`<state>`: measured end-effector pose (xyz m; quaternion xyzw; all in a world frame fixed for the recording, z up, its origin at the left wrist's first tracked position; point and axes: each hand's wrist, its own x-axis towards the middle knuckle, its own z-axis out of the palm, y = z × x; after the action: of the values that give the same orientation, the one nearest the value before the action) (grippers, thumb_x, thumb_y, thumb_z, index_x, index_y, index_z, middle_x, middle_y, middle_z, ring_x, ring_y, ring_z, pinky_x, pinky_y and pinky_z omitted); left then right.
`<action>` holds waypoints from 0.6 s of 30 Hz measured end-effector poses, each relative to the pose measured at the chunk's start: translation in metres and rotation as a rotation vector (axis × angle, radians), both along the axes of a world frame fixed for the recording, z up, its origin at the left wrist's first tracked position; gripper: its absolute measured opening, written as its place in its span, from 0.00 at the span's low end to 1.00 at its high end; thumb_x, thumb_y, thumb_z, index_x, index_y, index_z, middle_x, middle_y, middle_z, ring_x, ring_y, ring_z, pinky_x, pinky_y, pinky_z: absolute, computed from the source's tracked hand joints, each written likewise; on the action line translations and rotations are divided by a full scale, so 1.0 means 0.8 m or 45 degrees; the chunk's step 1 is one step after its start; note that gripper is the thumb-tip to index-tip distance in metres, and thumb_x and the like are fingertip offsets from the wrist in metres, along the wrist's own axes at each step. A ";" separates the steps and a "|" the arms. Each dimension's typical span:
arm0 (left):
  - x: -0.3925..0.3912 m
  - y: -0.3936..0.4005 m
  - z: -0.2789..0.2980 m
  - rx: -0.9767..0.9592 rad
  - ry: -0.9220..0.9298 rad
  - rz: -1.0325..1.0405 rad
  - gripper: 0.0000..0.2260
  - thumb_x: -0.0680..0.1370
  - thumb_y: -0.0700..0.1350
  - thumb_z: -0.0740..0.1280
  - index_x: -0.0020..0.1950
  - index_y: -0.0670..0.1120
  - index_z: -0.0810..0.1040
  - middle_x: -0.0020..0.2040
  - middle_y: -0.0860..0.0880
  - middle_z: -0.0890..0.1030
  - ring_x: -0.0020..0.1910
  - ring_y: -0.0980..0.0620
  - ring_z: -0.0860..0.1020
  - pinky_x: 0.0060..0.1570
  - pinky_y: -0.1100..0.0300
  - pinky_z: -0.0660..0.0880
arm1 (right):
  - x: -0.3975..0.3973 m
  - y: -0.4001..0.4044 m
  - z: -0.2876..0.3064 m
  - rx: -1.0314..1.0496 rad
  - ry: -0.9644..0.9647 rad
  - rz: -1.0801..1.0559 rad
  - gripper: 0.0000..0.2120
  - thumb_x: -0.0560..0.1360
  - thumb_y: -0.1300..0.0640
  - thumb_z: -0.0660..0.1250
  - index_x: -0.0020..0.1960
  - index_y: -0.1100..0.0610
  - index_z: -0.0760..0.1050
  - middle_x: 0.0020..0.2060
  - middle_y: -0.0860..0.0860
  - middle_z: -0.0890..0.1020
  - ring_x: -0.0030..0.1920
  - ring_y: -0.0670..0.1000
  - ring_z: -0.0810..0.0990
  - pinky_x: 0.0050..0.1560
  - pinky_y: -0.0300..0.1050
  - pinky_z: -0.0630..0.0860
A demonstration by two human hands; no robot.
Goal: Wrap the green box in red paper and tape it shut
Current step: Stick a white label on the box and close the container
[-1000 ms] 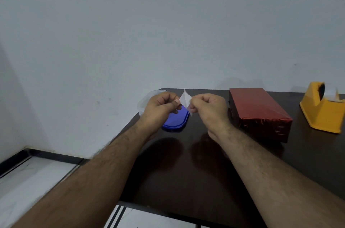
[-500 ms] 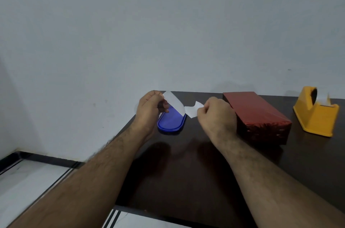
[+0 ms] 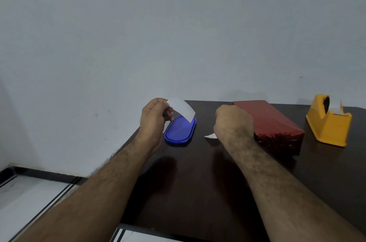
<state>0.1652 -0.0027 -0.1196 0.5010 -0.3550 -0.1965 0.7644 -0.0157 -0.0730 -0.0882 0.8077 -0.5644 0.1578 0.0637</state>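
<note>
Pinching 1 white tape strip (image 3: 181, 110) in the left hand (image 3: 153, 120) above a blue lid (image 3: 179, 130), fingers curled tight; curling the right hand (image 3: 233, 122) over a smaller white scrap (image 3: 211, 136) peeking out beneath it. Lying just right of that nearer right hand: the red-wrapped box (image 3: 266, 120), long axis running away toward the wall, foil glossy, near end crinkled. Standing farther right, well apart: a yellow tape dispenser (image 3: 329, 122).

Tape strip (image 3: 182, 110) in left hand (image 3: 155, 120)
</note>
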 end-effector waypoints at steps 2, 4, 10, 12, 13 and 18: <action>0.000 0.000 0.001 0.012 -0.048 0.018 0.09 0.83 0.36 0.62 0.46 0.40 0.79 0.36 0.46 0.79 0.36 0.49 0.76 0.46 0.49 0.78 | 0.000 -0.002 -0.007 -0.152 -0.214 0.155 0.05 0.78 0.59 0.68 0.49 0.53 0.82 0.37 0.48 0.78 0.37 0.51 0.76 0.38 0.43 0.72; -0.002 0.000 -0.003 0.037 -0.210 0.070 0.08 0.82 0.37 0.63 0.45 0.41 0.79 0.37 0.47 0.80 0.37 0.49 0.76 0.45 0.50 0.78 | 0.005 0.006 -0.013 -0.244 -0.676 0.435 0.07 0.80 0.53 0.69 0.47 0.51 0.85 0.37 0.44 0.83 0.37 0.47 0.79 0.38 0.40 0.73; -0.017 0.005 -0.017 -0.151 -1.197 0.505 0.05 0.79 0.44 0.67 0.43 0.47 0.77 0.38 0.54 0.79 0.38 0.54 0.77 0.40 0.58 0.75 | 0.024 0.032 -0.007 0.453 -1.674 0.770 0.17 0.78 0.47 0.76 0.39 0.59 0.86 0.34 0.55 0.87 0.33 0.50 0.84 0.38 0.44 0.82; -0.024 0.004 -0.017 -0.245 -1.384 0.595 0.07 0.78 0.44 0.68 0.41 0.44 0.77 0.38 0.52 0.79 0.38 0.52 0.75 0.40 0.57 0.73 | 0.022 0.028 -0.009 0.598 -1.731 0.775 0.13 0.77 0.51 0.78 0.40 0.60 0.86 0.37 0.58 0.87 0.35 0.51 0.83 0.38 0.45 0.81; -0.026 0.002 -0.016 -0.292 -1.439 0.636 0.07 0.78 0.43 0.69 0.40 0.43 0.77 0.37 0.50 0.79 0.38 0.51 0.74 0.41 0.58 0.71 | 0.022 0.025 -0.010 0.631 -1.751 0.767 0.12 0.77 0.53 0.78 0.40 0.61 0.86 0.38 0.60 0.87 0.36 0.52 0.83 0.39 0.46 0.80; -0.027 -0.003 -0.016 -0.398 -1.613 0.759 0.07 0.75 0.38 0.74 0.39 0.41 0.79 0.36 0.47 0.79 0.36 0.47 0.74 0.39 0.55 0.69 | 0.023 0.017 -0.012 0.698 -1.814 0.719 0.09 0.76 0.61 0.76 0.36 0.60 0.84 0.34 0.59 0.84 0.34 0.53 0.81 0.36 0.47 0.80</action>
<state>0.1434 -0.0052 -0.1323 0.4792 -0.6025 0.4025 0.4954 0.0026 -0.0590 -0.0976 0.6123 -0.2631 0.5002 -0.5529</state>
